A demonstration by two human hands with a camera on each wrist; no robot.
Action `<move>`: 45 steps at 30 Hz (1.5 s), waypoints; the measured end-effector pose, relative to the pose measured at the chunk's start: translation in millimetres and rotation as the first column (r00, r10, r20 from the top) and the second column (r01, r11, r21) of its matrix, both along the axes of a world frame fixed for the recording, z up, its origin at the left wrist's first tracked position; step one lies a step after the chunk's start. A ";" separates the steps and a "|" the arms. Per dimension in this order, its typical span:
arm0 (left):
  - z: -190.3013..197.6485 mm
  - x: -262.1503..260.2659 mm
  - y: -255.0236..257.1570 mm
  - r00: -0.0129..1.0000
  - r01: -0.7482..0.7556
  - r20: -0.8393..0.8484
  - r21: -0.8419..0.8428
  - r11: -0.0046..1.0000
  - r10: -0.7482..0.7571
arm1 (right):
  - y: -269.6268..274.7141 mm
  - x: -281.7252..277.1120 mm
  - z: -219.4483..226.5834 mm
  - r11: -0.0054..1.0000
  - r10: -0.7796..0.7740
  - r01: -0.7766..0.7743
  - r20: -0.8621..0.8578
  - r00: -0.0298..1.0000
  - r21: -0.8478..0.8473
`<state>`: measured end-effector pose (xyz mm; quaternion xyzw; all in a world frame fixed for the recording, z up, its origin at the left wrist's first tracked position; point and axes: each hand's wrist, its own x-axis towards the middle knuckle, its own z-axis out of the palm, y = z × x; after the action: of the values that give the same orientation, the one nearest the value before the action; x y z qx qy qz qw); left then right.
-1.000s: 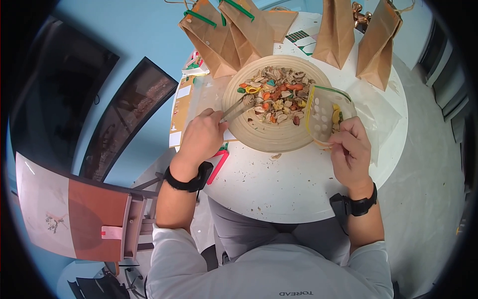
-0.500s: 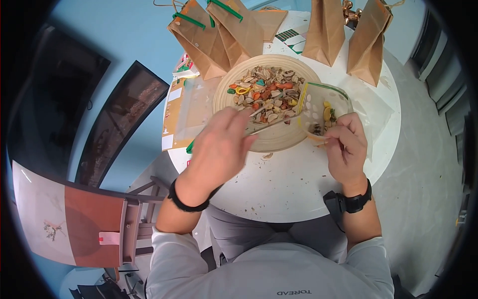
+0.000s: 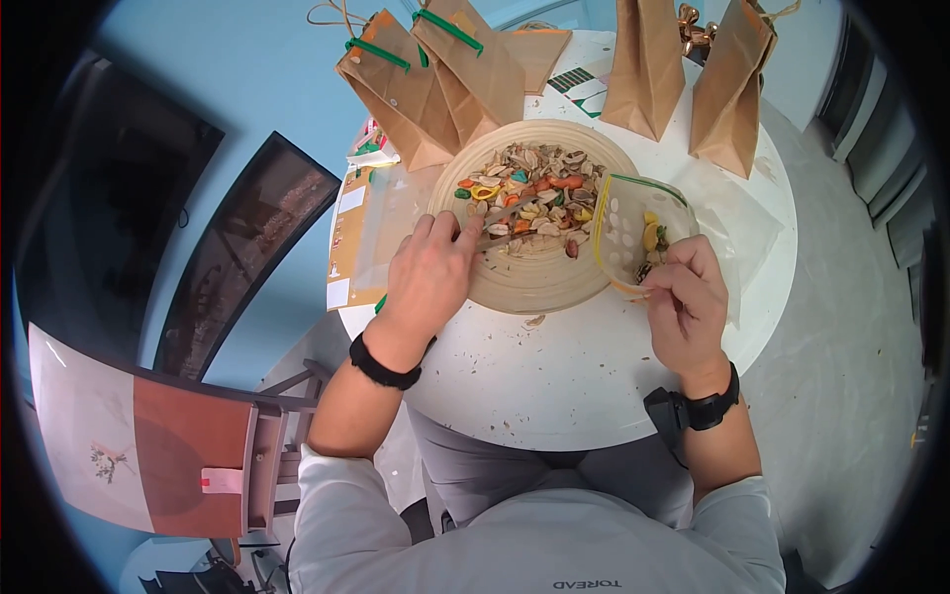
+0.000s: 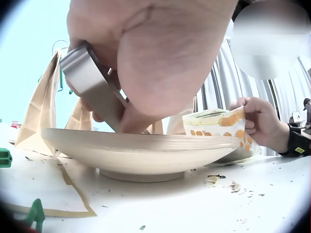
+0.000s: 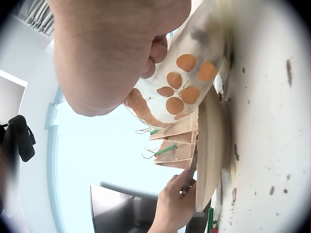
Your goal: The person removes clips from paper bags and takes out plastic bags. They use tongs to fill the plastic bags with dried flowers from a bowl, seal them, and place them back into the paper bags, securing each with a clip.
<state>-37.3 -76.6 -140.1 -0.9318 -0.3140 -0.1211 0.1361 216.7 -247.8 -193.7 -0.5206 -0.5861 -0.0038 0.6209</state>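
My left hand point(image 3: 430, 272) grips metal tongs point(image 4: 87, 73) at the left side of a round, pale, ridged plate point(image 3: 534, 297). The two tong arms are spread apart over a heap of dried potpourri pieces point(image 3: 539, 183), brown and tan with orange, green and yellow bits. To the right, my right hand point(image 3: 688, 307) pinches the lower edge of a clear zip bag point(image 3: 618, 223), whose mouth faces the heap and overlaps the plate's right rim. Yellow, green and dark pieces point(image 3: 653, 236) lie in the bag. Orange spots point(image 5: 186, 63) show on its side in the right wrist view.
Brown paper bags point(image 3: 401, 94) stand along the back of the white round table point(image 3: 554, 386), some with green clips point(image 3: 381, 54). A clear plastic sheet point(image 3: 757, 243) lies at right, and flat card packaging point(image 3: 346, 243) at left. Crumbs are scattered near the front edge.
The left hand swung the tongs right towards the bag's mouth, then drew back over the heap. A brown piece has left the tongs; a dark one now shows low in the bag.
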 end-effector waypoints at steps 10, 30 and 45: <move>-14.6 -0.1 16.4 0.997 0.071 -0.003 0.025 0.997 -0.071 | 0.6 -0.4 0.8 1.000 0.020 -0.020 0.006 1.000 -0.014; 46.5 57.1 -50.0 0.954 0.292 0.049 0.059 0.955 -0.295 | 1.2 -1.8 0.9 0.999 0.047 -0.047 0.018 0.999 -0.022; 3.2 11.5 -39.3 0.993 0.121 0.019 -0.055 0.991 -0.120 | -0.9 0.8 1.1 0.997 -0.073 0.072 0.016 0.997 0.026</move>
<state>-25.7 -115.9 -136.9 -0.9515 -0.2616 -0.1272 0.0999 217.5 -248.7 -192.7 -0.5336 -0.5719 -0.0382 0.6219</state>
